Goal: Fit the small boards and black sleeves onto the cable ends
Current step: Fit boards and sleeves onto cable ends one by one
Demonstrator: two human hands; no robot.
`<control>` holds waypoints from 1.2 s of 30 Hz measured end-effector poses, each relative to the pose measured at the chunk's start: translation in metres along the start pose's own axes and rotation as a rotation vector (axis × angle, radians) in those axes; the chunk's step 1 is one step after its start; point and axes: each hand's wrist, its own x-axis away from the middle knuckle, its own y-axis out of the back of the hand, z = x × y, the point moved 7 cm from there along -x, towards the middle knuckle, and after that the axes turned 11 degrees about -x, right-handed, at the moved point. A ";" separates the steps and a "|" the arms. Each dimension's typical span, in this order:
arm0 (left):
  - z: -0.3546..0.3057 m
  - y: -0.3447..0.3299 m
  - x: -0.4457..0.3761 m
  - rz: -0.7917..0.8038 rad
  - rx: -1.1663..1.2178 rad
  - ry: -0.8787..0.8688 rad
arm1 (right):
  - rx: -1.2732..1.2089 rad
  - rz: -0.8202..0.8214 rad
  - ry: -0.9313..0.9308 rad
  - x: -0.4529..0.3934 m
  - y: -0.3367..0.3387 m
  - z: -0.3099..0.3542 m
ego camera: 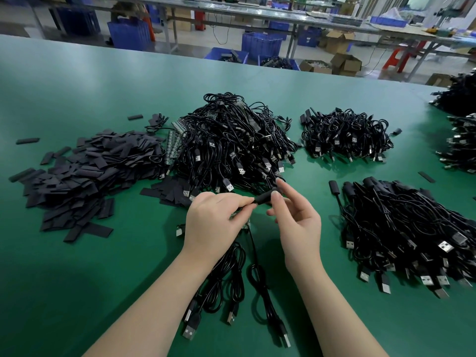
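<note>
At the table's (77,266) centre, two hands are pinching one black sleeve (263,197) between them.
The left hand (216,220) is gripping its 9 o'clock end with curled fingers, the right hand (296,222) its 3 o'clock end; one sleeve heap (85,173) is lying at 10 o'clock, three cable piles (231,145) from 12 to 3.

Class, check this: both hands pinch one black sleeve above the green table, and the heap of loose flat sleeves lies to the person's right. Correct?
Not quite. The head view shows the heap of loose flat sleeves on the person's left. Both the left hand and right hand pinch the black sleeve above the green table.
</note>
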 end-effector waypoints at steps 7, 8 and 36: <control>0.000 -0.004 0.001 0.045 0.051 -0.013 | -0.012 0.033 -0.040 -0.003 0.004 0.001; 0.000 -0.005 0.001 0.052 0.064 -0.010 | -0.006 0.038 -0.042 -0.003 0.004 0.001; 0.005 -0.006 0.000 0.069 0.153 0.079 | 0.175 -0.068 0.158 0.002 0.007 0.005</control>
